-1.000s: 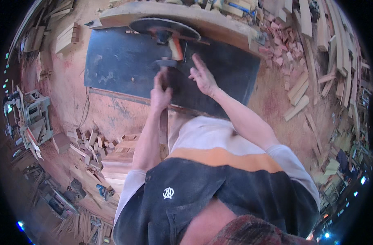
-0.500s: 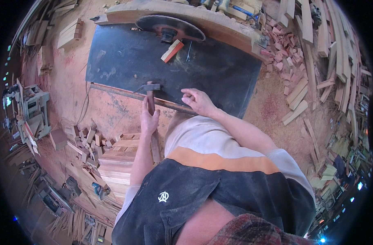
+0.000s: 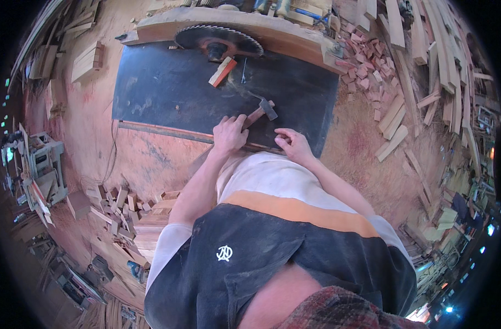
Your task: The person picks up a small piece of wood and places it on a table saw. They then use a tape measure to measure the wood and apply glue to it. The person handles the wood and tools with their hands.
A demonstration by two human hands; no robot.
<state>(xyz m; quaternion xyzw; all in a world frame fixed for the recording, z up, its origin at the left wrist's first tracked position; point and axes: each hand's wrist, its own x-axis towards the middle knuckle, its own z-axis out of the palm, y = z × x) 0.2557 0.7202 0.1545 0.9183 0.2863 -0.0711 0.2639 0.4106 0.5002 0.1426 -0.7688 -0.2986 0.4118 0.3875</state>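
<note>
My left hand is wrapped around the wooden handle of a hammer, whose steel head lies over the dark table close to its near edge. To the right, my right hand is at the near edge with thumb and forefinger pinched together; anything between them is too small to make out. Beyond the hammer, a short wood block with an orange side rests on the table. Right of the block lies a thin metal piece. A toothed circular saw blade stands at the far edge.
A thick wooden beam runs along the table's back. Pinkish wood offcuts and long boards lie to the right. Wood blocks are heaped at lower left, near a machine. A cable hangs by the table's left side.
The hammer has swung from upright in my left hand to tilted right, its head further right over the table. My left hand moved right and forward; my right hand shifted right.
</note>
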